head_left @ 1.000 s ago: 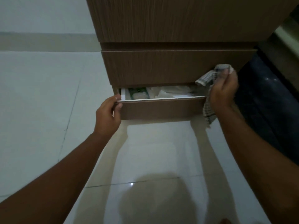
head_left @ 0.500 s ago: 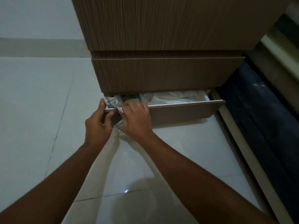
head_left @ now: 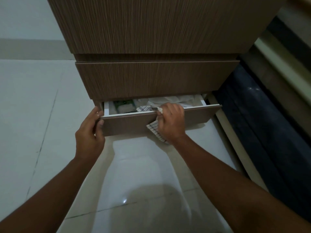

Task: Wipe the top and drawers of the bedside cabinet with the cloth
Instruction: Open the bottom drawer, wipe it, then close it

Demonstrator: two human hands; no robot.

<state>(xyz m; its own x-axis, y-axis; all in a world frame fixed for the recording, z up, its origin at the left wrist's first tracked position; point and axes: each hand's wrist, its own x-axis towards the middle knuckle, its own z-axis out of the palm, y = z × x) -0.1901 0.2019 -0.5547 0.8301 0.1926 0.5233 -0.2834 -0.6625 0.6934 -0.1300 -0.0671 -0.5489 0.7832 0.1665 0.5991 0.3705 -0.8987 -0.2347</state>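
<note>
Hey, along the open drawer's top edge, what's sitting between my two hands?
In the head view, only bare white edge of the drawer runs from the left hand to the cloth in the right hand. Nothing rests on it.

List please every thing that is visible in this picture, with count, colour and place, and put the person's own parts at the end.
bedside cabinet: one, brown wood grain, top centre, standing on the floor
middle drawer: one, brown, closed, above the open one
bottom drawer: one, brown front with white inside, pulled partly open
cloth: one, white with dark checks, draped over the bottom drawer's top edge
drawer contents: white crumpled items and a green item at the left; count cannot be told
floor: white glossy tiles, left and bottom
dark surface: dark blue, right of the cabinet; what it is cannot be told
left hand: one, gripping the bottom drawer's left end
right hand: one, pressing the cloth on the drawer's edge
</note>
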